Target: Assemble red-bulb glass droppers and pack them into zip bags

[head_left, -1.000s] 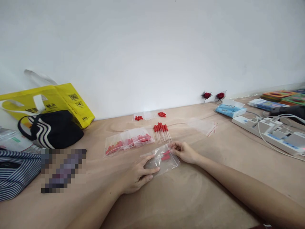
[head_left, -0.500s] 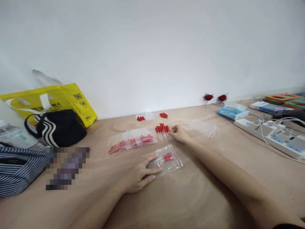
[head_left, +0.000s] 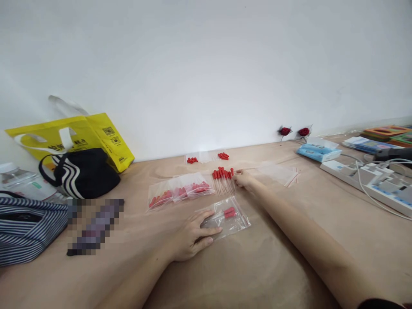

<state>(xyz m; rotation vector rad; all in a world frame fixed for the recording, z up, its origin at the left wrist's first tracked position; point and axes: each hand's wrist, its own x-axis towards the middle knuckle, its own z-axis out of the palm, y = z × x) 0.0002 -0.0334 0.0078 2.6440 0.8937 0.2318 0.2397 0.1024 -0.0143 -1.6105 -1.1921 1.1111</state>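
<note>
Fingers spread, my left hand (head_left: 193,236) rests on the left part of a clear zip bag (head_left: 230,221) that has red-topped droppers in it. Farther off, my right hand (head_left: 243,178) pinches a red-topped dropper (head_left: 232,171) at the right end of a group of loose droppers (head_left: 222,174) with clear stems. To the left of that group lie overlapping filled zip bags (head_left: 180,192) showing red tops. Near the wall are a small bag with red pieces (head_left: 192,160) and a small red pile (head_left: 223,156).
Flat clear bags (head_left: 278,173) lie right of my right hand. Farther right are a blue tissue pack (head_left: 318,151) and a power strip (head_left: 367,184) with cables. At the left stand a yellow bag (head_left: 96,128), a black pouch (head_left: 86,171) and a striped bag (head_left: 32,227).
The dropper at my right fingertips has shifted slightly right, apart from the group. My left hand still lies on the bag. The whole view has shifted a little.
</note>
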